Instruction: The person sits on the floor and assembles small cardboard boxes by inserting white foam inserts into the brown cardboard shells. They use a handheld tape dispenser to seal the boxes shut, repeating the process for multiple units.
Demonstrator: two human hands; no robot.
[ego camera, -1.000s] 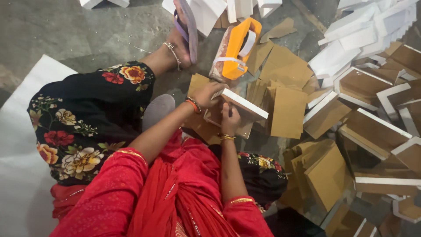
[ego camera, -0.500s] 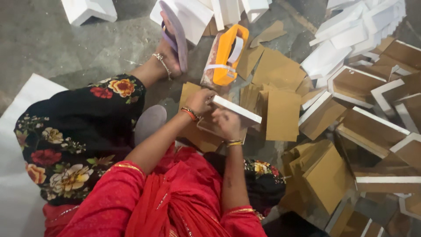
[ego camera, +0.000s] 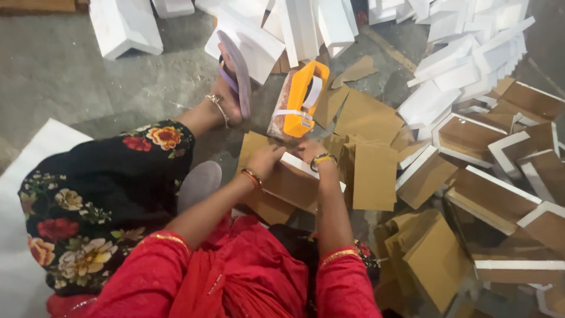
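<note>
The left hand [ego camera: 268, 158] and right hand [ego camera: 306, 152] both close on the flat brown cardboard box panel with a white taped edge [ego camera: 294, 182], held low over the floor just below the orange tape dispenser [ego camera: 300, 100]. It looks light, stiff and easily creased; gripping near the taped edge seems safest. The fingertips are hidden beneath the dispenser. Right of the hands, finished brown boxes [ego camera: 488, 194] are cut off.

Brown white-edged box [ego camera: 294, 182] in hands; similar boxes [ego camera: 494, 194] right.
</note>
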